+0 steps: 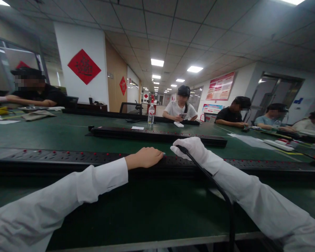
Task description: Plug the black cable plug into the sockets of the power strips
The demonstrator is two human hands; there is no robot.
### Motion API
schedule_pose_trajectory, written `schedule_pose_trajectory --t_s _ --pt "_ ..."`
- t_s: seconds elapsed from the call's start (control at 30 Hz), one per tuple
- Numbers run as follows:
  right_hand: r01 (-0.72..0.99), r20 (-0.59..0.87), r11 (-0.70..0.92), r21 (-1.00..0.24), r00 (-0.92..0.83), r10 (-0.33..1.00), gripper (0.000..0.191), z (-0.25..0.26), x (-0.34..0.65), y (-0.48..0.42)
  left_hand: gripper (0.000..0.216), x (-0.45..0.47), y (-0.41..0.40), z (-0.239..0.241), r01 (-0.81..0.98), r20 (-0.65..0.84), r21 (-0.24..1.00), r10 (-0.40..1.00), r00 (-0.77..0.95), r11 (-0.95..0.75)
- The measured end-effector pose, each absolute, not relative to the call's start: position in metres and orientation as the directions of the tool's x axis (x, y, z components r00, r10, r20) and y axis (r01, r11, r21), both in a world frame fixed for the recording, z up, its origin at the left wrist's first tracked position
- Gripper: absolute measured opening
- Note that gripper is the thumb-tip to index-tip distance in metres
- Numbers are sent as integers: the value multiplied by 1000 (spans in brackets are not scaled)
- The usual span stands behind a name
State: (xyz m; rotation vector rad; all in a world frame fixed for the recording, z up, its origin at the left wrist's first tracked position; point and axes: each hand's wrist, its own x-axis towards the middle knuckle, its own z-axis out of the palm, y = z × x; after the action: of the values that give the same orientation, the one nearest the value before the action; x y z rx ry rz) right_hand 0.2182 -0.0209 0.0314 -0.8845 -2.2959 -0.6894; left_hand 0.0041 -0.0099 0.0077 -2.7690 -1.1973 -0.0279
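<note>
A long black strip (76,159) with a row of red knobs and many slots lies across the green table in front of me. My left hand (146,157), bare below a white sleeve, rests on the middle of the strip with its fingers bent together. A small bluish spot shows at its fingertips; whether it is a nail or a held piece I cannot make out. My right hand (190,148), in a white glove, is closed around the end of a thick black cable (212,180) just above the strip. The cable's tip is hidden in the fist.
A second black strip (157,134) lies farther back, and a third (107,113) beyond it. A water bottle (151,113) stands between them. A person (182,106) sits opposite with a phone; several others sit at both sides. White papers (252,141) lie at the right.
</note>
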Motion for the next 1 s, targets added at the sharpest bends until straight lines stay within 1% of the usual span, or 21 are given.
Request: schedule_pose_trajectory --t_s 0.13,0.23,0.3,0.37,0.43,0.53,0.6,0.73,0.9,1.0 --pt "726 721 596 344 -611 327 31 60 213 -22 50 1 -8 5 766 72 -89 763 643 -637" --pt "738 740 568 363 -599 305 35 76 210 -25 45 -4 -5 2 749 68 -131 748 660 -649" --pt "744 727 563 360 -602 331 38 75 206 -29 44 -5 -4 1 735 62 -138 735 676 -664" --pt "721 659 582 377 -650 379 38 63 201 -32 46 -5 -4 2 728 55 -122 728 684 -675" --pt "677 554 614 405 -716 425 37 44 197 -33 48 -4 -5 3 732 55 -79 730 681 -677" --pt "695 543 597 400 -704 457 36 20 194 -29 54 -1 -7 5 762 54 15 761 646 -648" --pt "710 550 581 399 -692 468 37 14 195 -25 57 0 -8 6 785 49 57 787 615 -617" --pt "734 554 559 387 -669 496 41 16 198 -24 58 0 -8 6 788 48 95 793 607 -609" --pt "695 485 589 411 -714 504 42 28 200 -31 56 0 -6 4 789 57 98 795 604 -607" --pt "716 525 578 392 -690 498 41 40 200 -33 58 1 -4 4 805 44 94 810 584 -585"
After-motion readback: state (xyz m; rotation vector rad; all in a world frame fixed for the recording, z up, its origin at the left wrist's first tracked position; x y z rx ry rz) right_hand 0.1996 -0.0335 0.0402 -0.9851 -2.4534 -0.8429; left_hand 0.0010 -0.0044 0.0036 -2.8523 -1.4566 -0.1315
